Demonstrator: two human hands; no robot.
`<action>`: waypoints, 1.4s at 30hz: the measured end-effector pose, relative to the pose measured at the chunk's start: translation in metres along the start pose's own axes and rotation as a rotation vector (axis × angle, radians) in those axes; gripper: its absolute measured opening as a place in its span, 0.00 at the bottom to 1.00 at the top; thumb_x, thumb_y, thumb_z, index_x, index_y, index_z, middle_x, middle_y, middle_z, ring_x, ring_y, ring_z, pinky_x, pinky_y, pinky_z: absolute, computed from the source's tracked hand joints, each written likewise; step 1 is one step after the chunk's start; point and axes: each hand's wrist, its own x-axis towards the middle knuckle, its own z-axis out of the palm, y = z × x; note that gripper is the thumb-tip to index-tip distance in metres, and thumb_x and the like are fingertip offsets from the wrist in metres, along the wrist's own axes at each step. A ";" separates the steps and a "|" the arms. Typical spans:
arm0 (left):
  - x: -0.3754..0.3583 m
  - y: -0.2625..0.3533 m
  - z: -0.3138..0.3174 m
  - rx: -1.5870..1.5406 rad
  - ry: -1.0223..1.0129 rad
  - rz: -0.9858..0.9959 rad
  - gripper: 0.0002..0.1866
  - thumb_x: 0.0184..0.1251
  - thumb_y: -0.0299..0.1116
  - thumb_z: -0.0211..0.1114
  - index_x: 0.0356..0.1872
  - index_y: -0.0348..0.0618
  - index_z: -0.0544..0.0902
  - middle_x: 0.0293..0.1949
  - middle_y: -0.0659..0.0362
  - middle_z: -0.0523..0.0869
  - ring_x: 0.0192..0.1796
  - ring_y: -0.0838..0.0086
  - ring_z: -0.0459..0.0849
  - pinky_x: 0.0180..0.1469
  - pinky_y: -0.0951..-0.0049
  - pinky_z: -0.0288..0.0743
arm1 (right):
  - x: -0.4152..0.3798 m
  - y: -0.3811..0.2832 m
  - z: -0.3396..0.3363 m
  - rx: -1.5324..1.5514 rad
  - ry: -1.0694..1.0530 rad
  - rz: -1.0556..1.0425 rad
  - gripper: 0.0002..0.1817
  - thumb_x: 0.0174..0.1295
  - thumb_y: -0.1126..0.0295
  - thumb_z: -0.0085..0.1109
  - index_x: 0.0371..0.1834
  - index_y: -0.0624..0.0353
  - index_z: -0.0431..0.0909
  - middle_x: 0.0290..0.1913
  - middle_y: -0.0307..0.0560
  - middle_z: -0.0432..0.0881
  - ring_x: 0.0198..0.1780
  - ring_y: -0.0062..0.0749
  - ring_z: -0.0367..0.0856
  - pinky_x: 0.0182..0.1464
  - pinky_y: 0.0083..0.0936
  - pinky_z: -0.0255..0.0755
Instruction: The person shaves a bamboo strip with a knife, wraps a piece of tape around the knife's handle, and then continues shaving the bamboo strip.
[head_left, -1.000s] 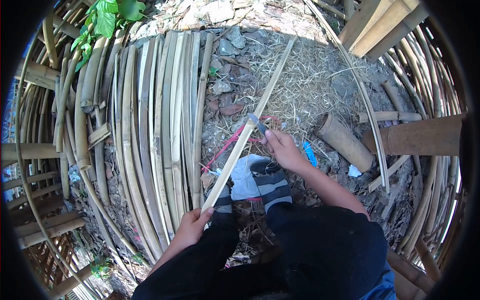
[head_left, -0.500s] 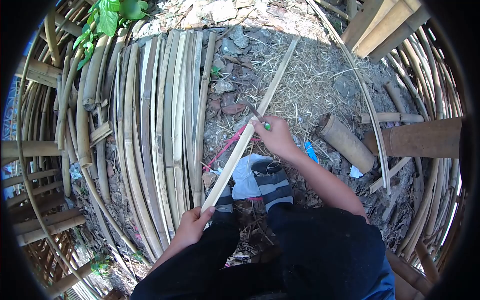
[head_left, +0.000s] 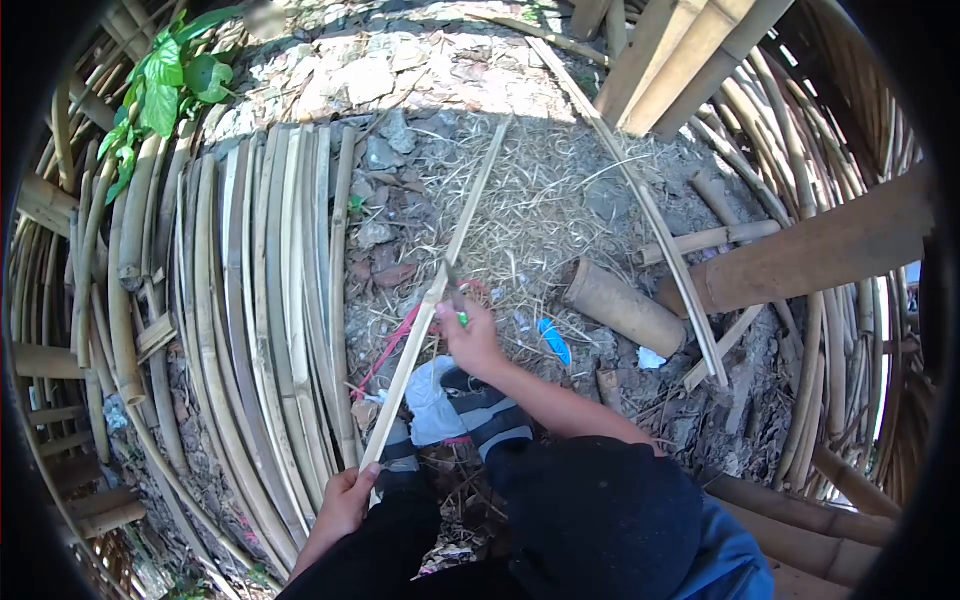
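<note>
A long, pale bamboo strip (head_left: 398, 388) slants up and away from me, above my shoes. My left hand (head_left: 345, 502) is closed around its near end, thumb on top. Partway along the strip, my right hand (head_left: 472, 342) grips a knife (head_left: 453, 284); a bit of green shows at its handle, and the rest is covered by the fingers. The dark blade lies against the strip, its tip near the upper surface. The strip's far end reaches over a bed of thin shavings (head_left: 530, 200) on the ground.
A row of split bamboo strips (head_left: 290, 260) lies at the left. To the right are a thick bamboo tube (head_left: 627, 308), a long leaning strip (head_left: 655, 225) and a stout bamboo post (head_left: 800, 255). A white cloth (head_left: 430, 405) and pink string (head_left: 388, 350) lie near my feet.
The view has turned, so the scene sits further left and lower. My right hand and knife are slightly nearer my left hand along the strip, and the blade is angled differently.
</note>
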 end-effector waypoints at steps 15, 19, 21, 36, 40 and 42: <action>-0.024 0.034 0.014 0.213 0.106 0.090 0.25 0.75 0.51 0.57 0.36 0.33 0.81 0.25 0.60 0.77 0.29 0.74 0.68 0.33 0.67 0.65 | 0.019 -0.062 -0.027 -1.088 -0.452 -0.725 0.08 0.54 0.70 0.60 0.33 0.62 0.76 0.31 0.51 0.79 0.31 0.47 0.85 0.29 0.42 0.77; -0.008 0.016 0.011 0.234 0.121 0.104 0.22 0.75 0.50 0.59 0.29 0.39 0.77 0.19 0.64 0.73 0.21 0.79 0.67 0.24 0.71 0.61 | 0.044 -0.061 -0.041 -1.110 -0.696 -0.956 0.07 0.53 0.70 0.59 0.31 0.61 0.75 0.28 0.49 0.79 0.28 0.48 0.84 0.29 0.45 0.77; -0.011 0.014 0.007 0.260 0.103 0.070 0.26 0.76 0.52 0.58 0.25 0.40 0.77 0.14 0.68 0.69 0.16 0.82 0.65 0.20 0.74 0.57 | 0.062 -0.065 -0.044 -1.019 -0.855 -1.044 0.07 0.53 0.70 0.59 0.31 0.61 0.74 0.27 0.50 0.78 0.29 0.49 0.84 0.30 0.46 0.77; -0.004 -0.006 0.001 0.121 -0.008 0.015 0.26 0.76 0.53 0.59 0.25 0.39 0.78 0.17 0.69 0.69 0.20 0.82 0.64 0.23 0.73 0.57 | 0.102 -0.066 -0.058 -0.452 -0.996 0.246 0.10 0.61 0.66 0.64 0.37 0.62 0.85 0.23 0.39 0.82 0.25 0.20 0.79 0.27 0.23 0.71; -0.007 0.007 0.002 0.133 0.005 -0.004 0.28 0.75 0.54 0.60 0.24 0.38 0.78 0.16 0.68 0.69 0.20 0.81 0.65 0.23 0.72 0.58 | 0.096 -0.074 -0.056 -0.513 -0.960 0.206 0.14 0.63 0.61 0.64 0.35 0.64 0.84 0.23 0.43 0.82 0.24 0.26 0.80 0.28 0.26 0.72; -0.006 0.006 0.001 0.151 0.020 0.011 0.28 0.74 0.54 0.60 0.24 0.38 0.78 0.16 0.68 0.69 0.20 0.81 0.65 0.23 0.72 0.58 | 0.091 -0.077 -0.057 -0.698 -0.980 -0.368 0.20 0.67 0.56 0.61 0.33 0.67 0.83 0.22 0.49 0.81 0.25 0.34 0.81 0.31 0.31 0.73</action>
